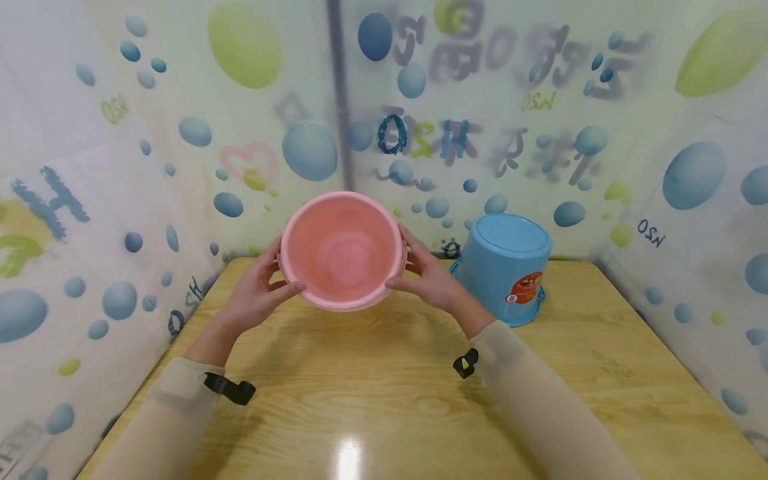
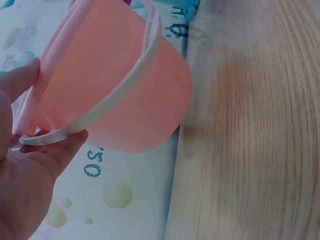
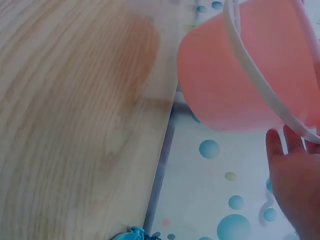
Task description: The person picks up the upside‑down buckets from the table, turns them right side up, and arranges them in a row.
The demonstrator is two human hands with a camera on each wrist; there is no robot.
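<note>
A blue bucket (image 1: 506, 267) stands upside down on the wooden desk (image 1: 384, 400), toward the far right corner, its base facing up and its rim on the wood. A round red and white sticker (image 1: 526, 287) sits low on its side; the print on it is too small to read. Plastic sheeting (image 1: 180, 133) patterned with blue and green bubbles and blurred lettering walls the desk in on three sides. A dark vertical strip (image 1: 339, 100), perhaps a pole or seam, runs down behind the sheeting at the back. A bright glare spot (image 1: 348, 457) lies on the near edge of the desk.
</note>
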